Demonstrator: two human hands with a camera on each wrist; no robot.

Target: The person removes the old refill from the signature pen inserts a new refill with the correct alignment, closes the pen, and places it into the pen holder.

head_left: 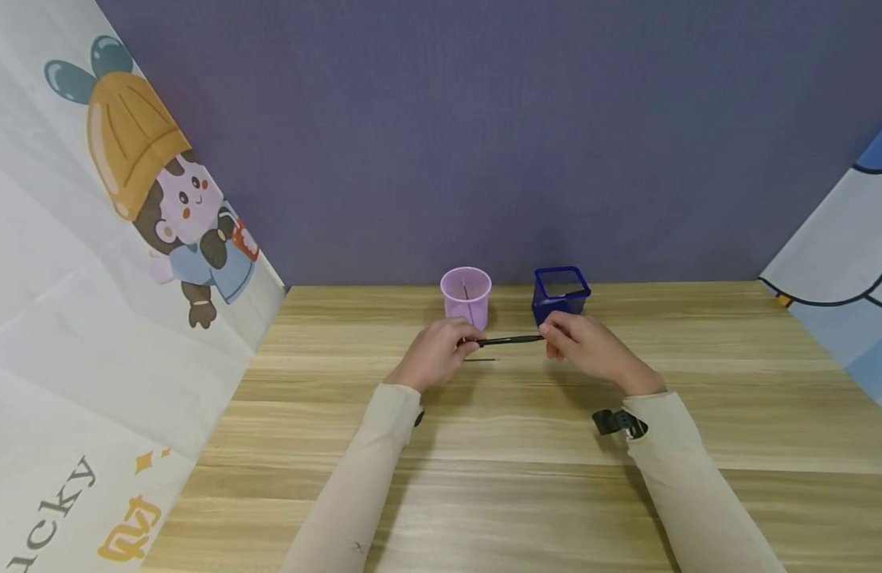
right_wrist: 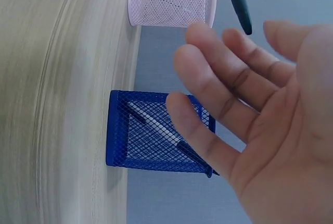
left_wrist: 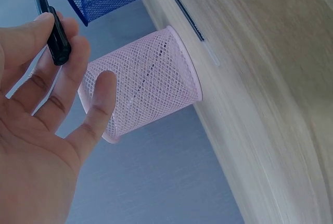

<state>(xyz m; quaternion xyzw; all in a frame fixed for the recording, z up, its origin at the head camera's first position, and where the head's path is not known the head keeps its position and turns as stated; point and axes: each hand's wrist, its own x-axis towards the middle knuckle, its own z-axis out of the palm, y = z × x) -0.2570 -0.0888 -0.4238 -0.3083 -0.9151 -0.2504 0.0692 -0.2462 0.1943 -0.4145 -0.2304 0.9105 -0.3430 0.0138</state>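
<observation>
My left hand (head_left: 435, 350) pinches one end of a black pen (head_left: 513, 341) between thumb and fingers, holding it level above the table. At the pen's other end is my right hand (head_left: 590, 348). In the right wrist view, its fingers (right_wrist: 229, 78) are loosely bent, and the pen's tapered end (right_wrist: 240, 10) shows free between thumb and fingertips. Beneath the pen, a thin dark pen refill (left_wrist: 182, 8) with a clear end lies on the table. Behind the left hand stands a pink mesh cup (head_left: 453, 309) with a thin dark stick inside.
Behind the right hand stands a blue mesh pen holder (right_wrist: 117, 130) with a white and black pen (right_wrist: 161, 130) leaning inside. Both containers stand near the back edge of the wooden table (head_left: 513, 477), close to a grey-blue panel (head_left: 520, 143). Printed white sheets (head_left: 90, 318) flank the table.
</observation>
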